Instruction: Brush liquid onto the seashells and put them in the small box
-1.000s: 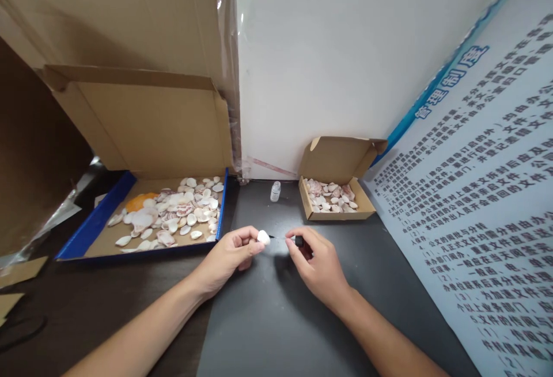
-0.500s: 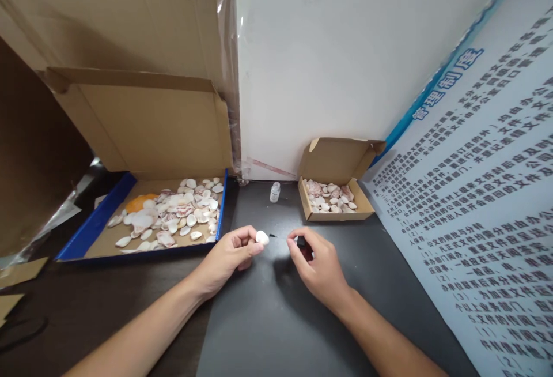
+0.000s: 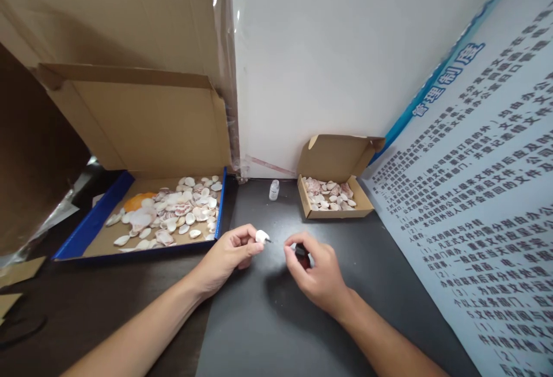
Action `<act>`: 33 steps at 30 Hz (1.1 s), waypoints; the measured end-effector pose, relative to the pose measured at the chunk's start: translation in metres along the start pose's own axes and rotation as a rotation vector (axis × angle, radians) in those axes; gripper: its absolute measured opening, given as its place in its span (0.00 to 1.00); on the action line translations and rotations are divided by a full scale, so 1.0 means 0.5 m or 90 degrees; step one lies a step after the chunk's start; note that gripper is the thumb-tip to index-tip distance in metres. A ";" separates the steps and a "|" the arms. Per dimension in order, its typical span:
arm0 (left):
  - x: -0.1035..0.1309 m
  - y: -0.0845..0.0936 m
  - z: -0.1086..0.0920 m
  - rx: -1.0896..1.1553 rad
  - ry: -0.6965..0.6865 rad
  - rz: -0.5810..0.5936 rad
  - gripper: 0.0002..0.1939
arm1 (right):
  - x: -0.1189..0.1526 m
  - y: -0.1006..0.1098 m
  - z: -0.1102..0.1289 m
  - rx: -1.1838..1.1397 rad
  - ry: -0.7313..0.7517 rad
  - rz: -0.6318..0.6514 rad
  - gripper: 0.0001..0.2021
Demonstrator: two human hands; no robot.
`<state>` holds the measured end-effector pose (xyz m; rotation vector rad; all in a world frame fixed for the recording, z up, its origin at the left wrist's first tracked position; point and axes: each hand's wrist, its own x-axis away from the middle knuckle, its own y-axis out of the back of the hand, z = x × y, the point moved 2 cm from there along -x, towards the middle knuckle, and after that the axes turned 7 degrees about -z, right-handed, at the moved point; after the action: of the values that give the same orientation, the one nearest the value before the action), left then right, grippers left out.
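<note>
2 hands dab a small white shell with a fine brush over a dark counter.

Head view: the left hand (image 3: 231, 255) pinches the shell (image 3: 261, 236) near the counter (image 3: 268, 319) middle; the right hand (image 3: 317, 270) pinches a black-capped brush (image 3: 299, 249), its tip touching the shell. Coating seems under way; next likely needs steady strokes. 1 vial (image 3: 273, 189) stands near the back edge, between 2 shell boxes (image 3: 93, 224) (image 3: 334, 212).

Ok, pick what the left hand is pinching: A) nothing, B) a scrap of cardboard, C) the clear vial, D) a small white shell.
D: the left hand pinches a small white shell at its fingertips, while the vial stands apart near the wall.
</note>
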<state>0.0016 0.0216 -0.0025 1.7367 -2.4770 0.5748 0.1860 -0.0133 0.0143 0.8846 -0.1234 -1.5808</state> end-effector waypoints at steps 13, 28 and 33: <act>-0.002 0.003 0.001 -0.009 -0.006 0.012 0.14 | 0.004 -0.003 0.003 0.008 -0.005 -0.012 0.05; 0.001 -0.001 0.005 -0.163 -0.016 0.093 0.17 | -0.003 -0.006 -0.019 0.007 -0.008 -0.018 0.06; 0.004 -0.006 0.004 -0.201 -0.021 0.111 0.16 | 0.002 -0.008 -0.012 0.017 0.017 0.003 0.06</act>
<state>0.0039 0.0181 -0.0030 1.4365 -2.5867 0.1512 0.1864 -0.0108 0.0076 0.9248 -0.1287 -1.5656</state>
